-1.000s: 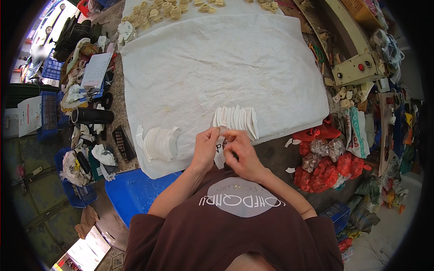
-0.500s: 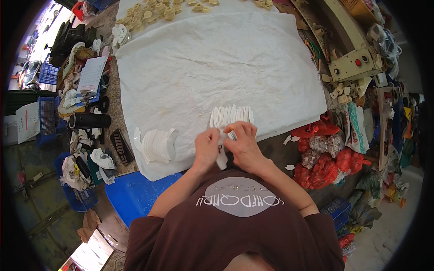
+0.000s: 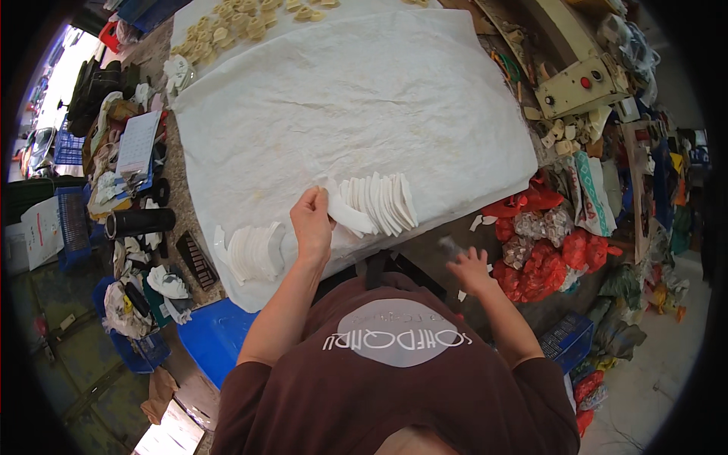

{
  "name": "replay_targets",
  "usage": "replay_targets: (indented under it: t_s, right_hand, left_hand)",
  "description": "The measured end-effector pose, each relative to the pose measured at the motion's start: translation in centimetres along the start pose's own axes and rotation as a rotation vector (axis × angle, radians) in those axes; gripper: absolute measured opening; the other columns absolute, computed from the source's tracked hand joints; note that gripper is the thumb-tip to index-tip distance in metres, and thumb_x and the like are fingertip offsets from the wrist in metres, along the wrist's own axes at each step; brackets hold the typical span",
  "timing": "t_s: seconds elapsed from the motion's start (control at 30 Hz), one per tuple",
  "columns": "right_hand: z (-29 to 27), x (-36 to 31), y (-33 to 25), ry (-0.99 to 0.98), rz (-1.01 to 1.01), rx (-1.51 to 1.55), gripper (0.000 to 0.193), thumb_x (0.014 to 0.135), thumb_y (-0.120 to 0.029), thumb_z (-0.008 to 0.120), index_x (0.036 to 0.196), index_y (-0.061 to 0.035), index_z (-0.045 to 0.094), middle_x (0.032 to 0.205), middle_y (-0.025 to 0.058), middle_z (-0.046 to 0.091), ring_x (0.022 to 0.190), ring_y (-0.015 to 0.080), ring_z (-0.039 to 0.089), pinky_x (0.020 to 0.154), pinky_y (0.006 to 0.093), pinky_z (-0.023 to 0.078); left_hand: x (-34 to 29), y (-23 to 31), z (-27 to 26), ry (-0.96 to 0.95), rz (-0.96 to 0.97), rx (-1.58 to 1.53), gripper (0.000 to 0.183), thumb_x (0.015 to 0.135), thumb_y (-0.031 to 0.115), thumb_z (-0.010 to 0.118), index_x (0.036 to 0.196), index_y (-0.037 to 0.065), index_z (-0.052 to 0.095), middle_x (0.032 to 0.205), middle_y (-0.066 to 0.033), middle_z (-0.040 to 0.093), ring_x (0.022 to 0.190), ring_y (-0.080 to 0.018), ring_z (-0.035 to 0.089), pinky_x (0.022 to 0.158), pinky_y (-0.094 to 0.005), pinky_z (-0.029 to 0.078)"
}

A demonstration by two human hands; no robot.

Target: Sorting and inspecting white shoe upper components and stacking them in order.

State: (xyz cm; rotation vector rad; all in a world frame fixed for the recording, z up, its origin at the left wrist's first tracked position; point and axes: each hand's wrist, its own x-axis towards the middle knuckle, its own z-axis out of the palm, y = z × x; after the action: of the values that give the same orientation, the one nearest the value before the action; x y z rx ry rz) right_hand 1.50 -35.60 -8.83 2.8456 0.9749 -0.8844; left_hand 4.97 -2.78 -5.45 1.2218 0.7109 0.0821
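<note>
At the near edge of the white cloth, my left hand [image 3: 311,220] pinches the end of a white curved piece [image 3: 347,212]. That piece lies against the left side of a row of similar white curved pieces [image 3: 385,203], stood side by side. Off the cloth to the right, my right hand [image 3: 472,270] has its fingers spread, somewhat smeared by motion. Just beyond its fingertips a small pale scrap [image 3: 450,244], blurred, appears in the air. A second stack of white curved pieces [image 3: 256,252] rests on the cloth's near left corner.
The white cloth [image 3: 349,98] covers the table, with several cream-coloured parts [image 3: 243,23] along its far side. Red plastic bags [image 3: 542,277] lie on the right, below a machine's control box [image 3: 584,83]. A black cylinder [image 3: 140,222] and a blue tray [image 3: 216,334] are at left.
My hands, formerly together over a white strip, have parted. The left moved up and left with a curved piece; the right swung right and opened, a scrap now flying near it. The view shifted slightly.
</note>
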Motion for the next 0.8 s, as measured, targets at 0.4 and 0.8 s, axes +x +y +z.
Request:
replay_targets:
  t_s: [0.4,0.8]
  right_hand:
    - [-4.6,8.9,-6.5,0.515,0.231,1.091,0.019,0.088,-0.018,0.050,0.094,-0.0005,0.056,0.077,0.0154,0.060,0.072,0.0234,0.058,0.065,0.0329,0.045]
    - [-0.1,14.4,-2.6,0.584,0.500,0.456,0.019,0.079,-0.025,0.056,0.092,-0.0117,0.061,0.088,0.0078,0.058,0.090,0.0264,0.052,0.074,0.0432,0.040]
  left_hand:
    - [-2.4,-3.9,3.6,-0.229,0.119,0.375,0.018,0.085,0.009,0.054,0.098,-0.001,0.060,0.070,-0.0060,0.059,0.063,-0.0104,0.052,0.057,-0.0263,0.042]
    - [-2.7,-7.1,-13.6,0.394,0.472,1.460,0.049,0.066,0.011,0.068,0.113,0.011,0.053,0.099,-0.0092,0.047,0.095,-0.0292,0.045,0.078,-0.0410,0.037]
